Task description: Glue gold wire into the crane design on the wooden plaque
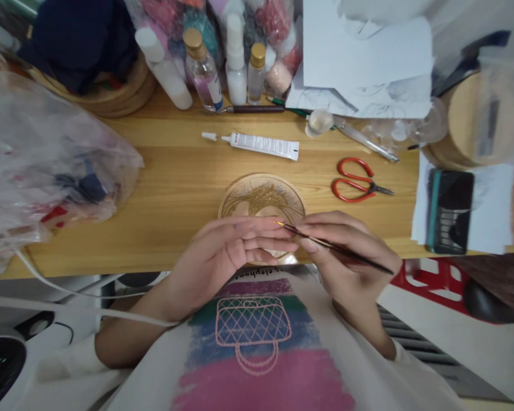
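Note:
My left hand [223, 251] is held palm up with its fingers stretched out, over the near part of a round wooden plate [229, 197]. The plate bears a dark, fine-lined raised pattern, and my hands hide its near side. My right hand [346, 251] pinches a slim dark pointed tool [351, 251]; whether it is a fine brush or tweezers I cannot tell. Its tip meets my left index fingertip, where a tiny bright yellow-gold bit [278, 222] shows. What that bit is made of is too small to make out.
Beyond the plate lies a white glue-like tube [265, 145] with its cap off. Red-handled scissors [360, 181] rest to the right, near a dark phone-like case [452, 211]. Several bottles [203, 74] line the back; a plastic bag [60, 165] fills the left. A white cable [81, 305] crosses my left forearm.

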### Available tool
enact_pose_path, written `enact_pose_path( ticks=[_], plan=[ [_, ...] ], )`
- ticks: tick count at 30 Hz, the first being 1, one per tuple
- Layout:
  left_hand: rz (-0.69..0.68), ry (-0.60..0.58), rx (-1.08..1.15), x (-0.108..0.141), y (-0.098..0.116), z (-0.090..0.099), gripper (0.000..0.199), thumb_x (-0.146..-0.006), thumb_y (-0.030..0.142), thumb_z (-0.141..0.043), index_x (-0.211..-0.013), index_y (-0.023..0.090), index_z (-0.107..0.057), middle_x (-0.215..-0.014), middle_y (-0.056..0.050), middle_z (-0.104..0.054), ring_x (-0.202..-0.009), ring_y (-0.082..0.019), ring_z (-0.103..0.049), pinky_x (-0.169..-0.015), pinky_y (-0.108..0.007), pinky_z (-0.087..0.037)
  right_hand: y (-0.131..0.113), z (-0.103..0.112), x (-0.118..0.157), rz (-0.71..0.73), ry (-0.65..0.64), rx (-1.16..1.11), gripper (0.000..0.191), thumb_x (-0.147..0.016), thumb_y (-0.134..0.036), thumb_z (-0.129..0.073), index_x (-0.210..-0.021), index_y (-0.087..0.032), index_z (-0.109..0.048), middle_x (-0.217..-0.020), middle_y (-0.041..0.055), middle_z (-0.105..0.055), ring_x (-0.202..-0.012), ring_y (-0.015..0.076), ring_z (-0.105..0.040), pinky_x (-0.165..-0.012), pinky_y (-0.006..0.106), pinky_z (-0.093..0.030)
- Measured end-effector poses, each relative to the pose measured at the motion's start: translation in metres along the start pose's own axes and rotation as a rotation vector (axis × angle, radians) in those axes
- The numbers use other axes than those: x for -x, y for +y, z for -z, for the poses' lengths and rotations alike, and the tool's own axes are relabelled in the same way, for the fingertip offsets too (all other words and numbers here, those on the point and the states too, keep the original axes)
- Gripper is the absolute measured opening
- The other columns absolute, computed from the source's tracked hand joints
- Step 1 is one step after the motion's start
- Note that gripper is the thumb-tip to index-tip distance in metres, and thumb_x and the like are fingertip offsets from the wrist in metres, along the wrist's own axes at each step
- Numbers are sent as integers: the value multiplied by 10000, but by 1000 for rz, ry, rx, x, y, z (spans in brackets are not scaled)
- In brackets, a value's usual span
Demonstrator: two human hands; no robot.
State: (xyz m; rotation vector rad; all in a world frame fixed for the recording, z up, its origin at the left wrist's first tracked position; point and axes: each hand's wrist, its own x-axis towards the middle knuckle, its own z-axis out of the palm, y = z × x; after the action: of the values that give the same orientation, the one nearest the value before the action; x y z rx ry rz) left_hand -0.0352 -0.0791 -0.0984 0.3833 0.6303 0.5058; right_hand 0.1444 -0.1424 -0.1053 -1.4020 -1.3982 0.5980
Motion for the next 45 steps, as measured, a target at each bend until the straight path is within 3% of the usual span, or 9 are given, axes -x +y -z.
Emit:
enact_pose_path(
  ticks=[9,24,31,36,40,45],
  plan=[
    [12,23,-107,3,2,-2,215,-913,301,-626,-985,185,-793,-1026,-54,-792,-975,-225,-745,-795,-274,-555,9,-3,-1,-154,27,-217,126,-842,-203,-755,-936,-287,-766,-886,-3,-777,-840,189,-738,-763,324,-641],
    [50,60,-87,0,0,0,207,-868,335,-690,-946,176,-797,-1009,-95,-789,-903,-216,-736,-783,-295,-555,10,-1,0,-144,0,-132,81,-849,-233,-753,-911,-284,-760,-858,11,-772,-818,210,-732,-732,368,-652],
    [80,16,-74,-2,2,2,264,-922,240,-546,-985,137,-782,-1013,-89,-788,-924,-202,-732,-785,-277,-554,4,2,-1,12,-11,5,177,-841,-182,-747,-962,-311,-756,-914,0,-784,-823,208,-740,-731,362,-633],
    [63,-77,16,-3,0,5,268,-930,205,-542,-1041,104,-764,-977,-102,-790,-950,-195,-742,-802,-257,-561,-5,16,-4,217,-163,205,259,-850,-93,-718,-1066,-236,-714,-1037,24,-780,-894,188,-738,-780,334,-602],
    [45,-98,54,-3,-2,7,300,-947,160,-486,-1042,106,-766,-969,-91,-790,-943,-180,-742,-798,-245,-556,-9,24,-9,300,-272,281,297,-850,-64,-710,-1119,-191,-699,-1063,59,-780,-936,183,-740,-796,301,-593],
    [40,-100,38,-5,-2,8,293,-948,191,-502,-1037,133,-776,-965,-63,-791,-946,-170,-741,-800,-232,-556,-5,21,-8,322,-188,233,322,-834,-51,-717,-1119,-201,-716,-1017,53,-787,-894,189,-740,-758,315,-596]
  ],
)
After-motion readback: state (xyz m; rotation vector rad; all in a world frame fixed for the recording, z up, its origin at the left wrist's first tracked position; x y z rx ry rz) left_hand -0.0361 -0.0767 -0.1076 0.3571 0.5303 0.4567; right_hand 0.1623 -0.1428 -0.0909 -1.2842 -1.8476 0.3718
